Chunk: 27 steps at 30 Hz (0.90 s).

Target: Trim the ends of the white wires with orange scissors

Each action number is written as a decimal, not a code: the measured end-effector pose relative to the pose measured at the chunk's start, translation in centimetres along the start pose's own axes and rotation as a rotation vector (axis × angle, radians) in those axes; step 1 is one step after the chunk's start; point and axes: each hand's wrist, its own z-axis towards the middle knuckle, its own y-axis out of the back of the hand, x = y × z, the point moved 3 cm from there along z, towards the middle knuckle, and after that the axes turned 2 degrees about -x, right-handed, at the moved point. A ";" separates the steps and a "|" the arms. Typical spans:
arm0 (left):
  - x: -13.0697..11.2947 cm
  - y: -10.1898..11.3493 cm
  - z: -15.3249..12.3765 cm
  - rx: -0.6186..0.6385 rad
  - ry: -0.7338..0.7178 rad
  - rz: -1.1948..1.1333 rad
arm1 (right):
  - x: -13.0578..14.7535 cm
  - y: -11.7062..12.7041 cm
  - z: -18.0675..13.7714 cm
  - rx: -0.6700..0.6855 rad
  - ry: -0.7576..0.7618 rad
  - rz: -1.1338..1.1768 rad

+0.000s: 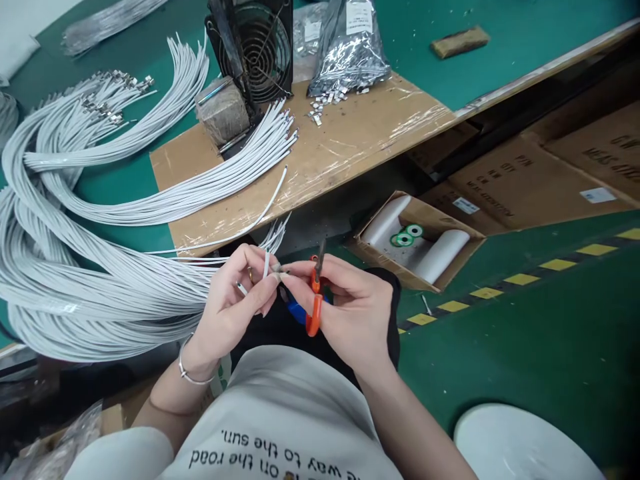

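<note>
Left hand (237,290): pinching white cable (267,264), just off worktop's (415,27) near edge | Right hand (357,300): gripping scissors (315,315), fingertips meeting the left's; anything pinched there too small to tell | Cable bundle (100,287): across worktop's left end | Metal clips (327,100): on cardboard sheet (345,150) along near edge

A single view from a camera on the person's head, facing forward and steeply down. The shirt (300,400) fills the bottom centre, very near; the left hand (231,290) and right hand (353,303) are close, mid-frame. Beyond, the table (520,33) spans the top, its edge slanting upward to the right, above the floor (540,333).
</note>
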 end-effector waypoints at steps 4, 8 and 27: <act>0.0 0.1 -0.2 0.029 -0.013 0.126 | -0.2 -0.3 -0.4 -0.008 0.079 0.005; -0.1 -0.1 -0.3 0.026 0.009 0.247 | -0.5 -0.1 0.1 -0.117 0.131 0.070; -0.7 -0.4 -0.1 -0.047 0.025 0.183 | -0.1 0.3 -0.4 0.008 0.428 -0.147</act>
